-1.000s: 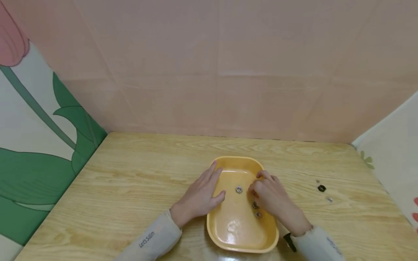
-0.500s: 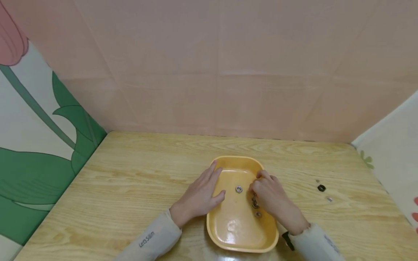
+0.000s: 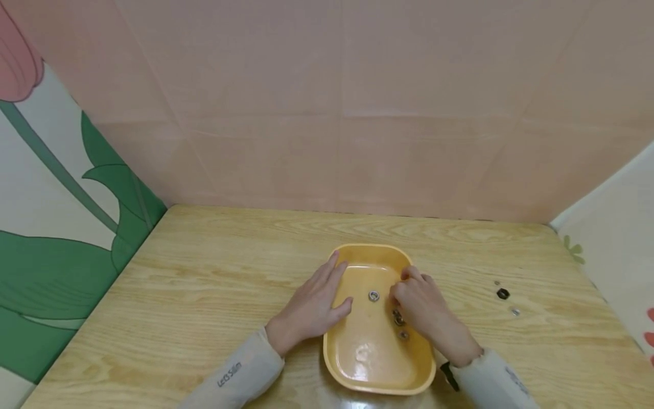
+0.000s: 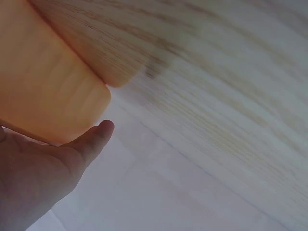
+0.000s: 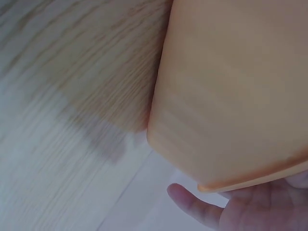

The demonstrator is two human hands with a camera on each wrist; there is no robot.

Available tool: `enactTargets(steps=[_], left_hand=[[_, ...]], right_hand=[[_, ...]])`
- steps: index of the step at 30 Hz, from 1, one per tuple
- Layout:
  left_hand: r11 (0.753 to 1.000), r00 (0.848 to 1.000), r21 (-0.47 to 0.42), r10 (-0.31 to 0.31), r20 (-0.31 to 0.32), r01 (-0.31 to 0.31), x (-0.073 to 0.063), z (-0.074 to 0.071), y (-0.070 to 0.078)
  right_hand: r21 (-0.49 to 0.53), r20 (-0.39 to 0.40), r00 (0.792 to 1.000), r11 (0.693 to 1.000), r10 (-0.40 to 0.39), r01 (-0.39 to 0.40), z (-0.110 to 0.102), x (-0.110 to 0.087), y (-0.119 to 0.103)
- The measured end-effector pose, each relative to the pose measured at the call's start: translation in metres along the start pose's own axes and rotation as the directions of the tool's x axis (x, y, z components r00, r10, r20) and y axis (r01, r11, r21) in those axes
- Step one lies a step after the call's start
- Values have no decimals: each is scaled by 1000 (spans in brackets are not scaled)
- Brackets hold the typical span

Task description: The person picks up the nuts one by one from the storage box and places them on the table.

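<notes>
A yellow plastic tray [image 3: 375, 363] lies on the wooden table. My left hand [image 3: 311, 304] rests on its left rim, fingers stretched, thumb over the inside. My right hand [image 3: 424, 301] reaches over the right rim with bent fingers; its fingertips are hidden, so whether they pinch anything is unclear. A silver nut [image 3: 374, 296] sits alone near the tray's middle. By the right fingers lie a darker nut [image 3: 399, 320] and a smaller nut [image 3: 404, 335]. The wrist views show the tray's outer wall [image 4: 53, 77], with part of the right hand [image 5: 260, 207] below the rim.
Right of the tray, a black hex nut [image 3: 503, 293], a small silver piece [image 3: 515, 312] and a tiny piece [image 3: 497, 282] lie on the table [image 3: 219, 272]. A pink backdrop [image 3: 337, 113] stands behind, with a leaf-patterned panel [image 3: 51, 272] at left.
Near the right fingers, a little more of the small nuts shows now, as that hand has shifted very slightly. The left hand and tray stay in place.
</notes>
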State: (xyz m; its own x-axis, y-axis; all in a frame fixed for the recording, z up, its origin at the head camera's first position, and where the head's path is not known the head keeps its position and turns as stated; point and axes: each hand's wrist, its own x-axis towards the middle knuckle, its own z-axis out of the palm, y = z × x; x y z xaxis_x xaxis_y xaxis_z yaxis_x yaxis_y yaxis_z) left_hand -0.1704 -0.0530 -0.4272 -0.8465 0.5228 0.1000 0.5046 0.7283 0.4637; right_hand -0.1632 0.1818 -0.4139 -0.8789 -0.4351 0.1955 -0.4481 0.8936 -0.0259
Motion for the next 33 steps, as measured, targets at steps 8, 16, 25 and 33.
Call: enactTargets(steps=[8,16,25,33], left_hand=[[1000,1000,-9,-4,4,4,-1,-1,1],[1000,1000,-7,-16,23,17,1,-1,1],[1000,1000,-1,-19,20,19,1,-1,0],[1000,999,-5,-22,24,22,1,0,-1]], right_hand=[[-7,12,1000,1000,-9,9,2,0,0],[-37,-81,996,999,-27,24,10,1,0],[-45,-112,983,989,-147,143,11,4,5],[-20,-96,989,994,-113,112,8,3,1]])
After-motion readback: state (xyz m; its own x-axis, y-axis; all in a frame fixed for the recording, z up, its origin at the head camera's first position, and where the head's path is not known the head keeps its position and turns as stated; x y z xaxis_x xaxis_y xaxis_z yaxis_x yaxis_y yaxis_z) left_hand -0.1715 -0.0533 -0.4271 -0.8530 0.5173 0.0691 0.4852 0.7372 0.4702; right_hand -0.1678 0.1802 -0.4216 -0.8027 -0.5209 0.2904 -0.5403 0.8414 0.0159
